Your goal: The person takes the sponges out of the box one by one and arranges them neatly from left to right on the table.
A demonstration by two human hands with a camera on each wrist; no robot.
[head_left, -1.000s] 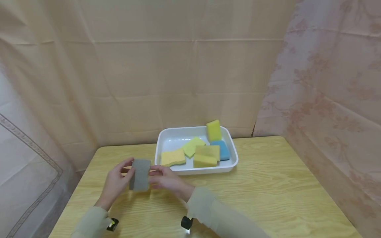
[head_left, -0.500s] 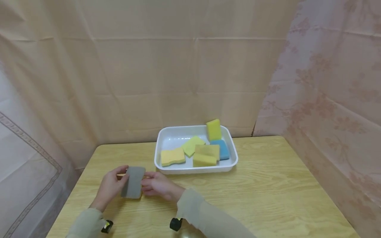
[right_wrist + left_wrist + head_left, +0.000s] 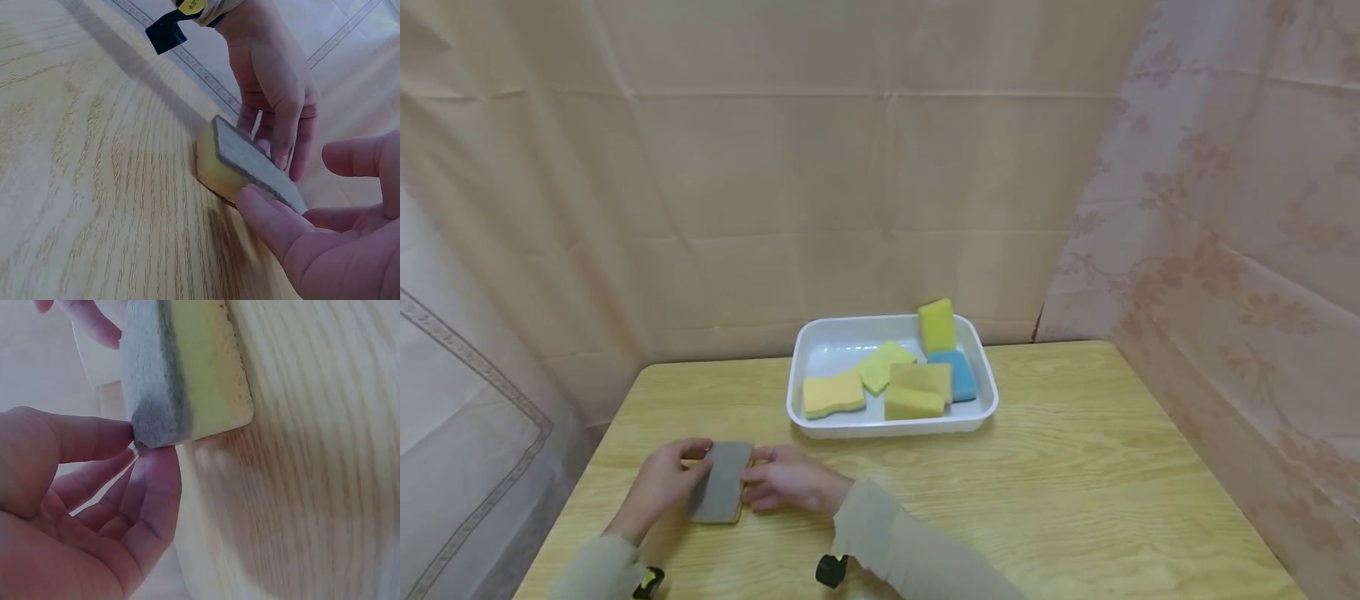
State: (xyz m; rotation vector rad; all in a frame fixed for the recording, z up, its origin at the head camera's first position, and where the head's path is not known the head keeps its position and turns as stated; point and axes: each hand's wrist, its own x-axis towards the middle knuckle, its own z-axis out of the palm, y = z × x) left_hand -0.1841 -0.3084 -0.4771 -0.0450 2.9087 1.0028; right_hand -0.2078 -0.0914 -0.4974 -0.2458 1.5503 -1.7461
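Observation:
A sponge with a grey scouring face and a yellow body (image 3: 722, 483) lies grey side up, low at the table's left front. My left hand (image 3: 658, 487) pinches its left edge; in the left wrist view, thumb and fingers (image 3: 159, 506) meet at the grey corner of the sponge (image 3: 156, 381). At its right side is my right hand (image 3: 793, 479), fingers extended. From the right wrist view, one fingertip (image 3: 253, 197) touches the yellow side of the sponge (image 3: 219, 172), while the thumb (image 3: 356, 157) stays apart from it.
Behind the hands, a white tray (image 3: 887, 432) holds several sponges: a yellow wavy one (image 3: 833, 392), a lime one (image 3: 886, 365), a blue one (image 3: 953, 375), and yellow ones, one upright (image 3: 937, 325) at the back corner. Curtains (image 3: 880, 183) hang beyond the wooden table (image 3: 1075, 467).
Both hands have moved left and toward the front of the table with the grey-faced sponge, lowering it to the tabletop. The tray and its sponges stay put.

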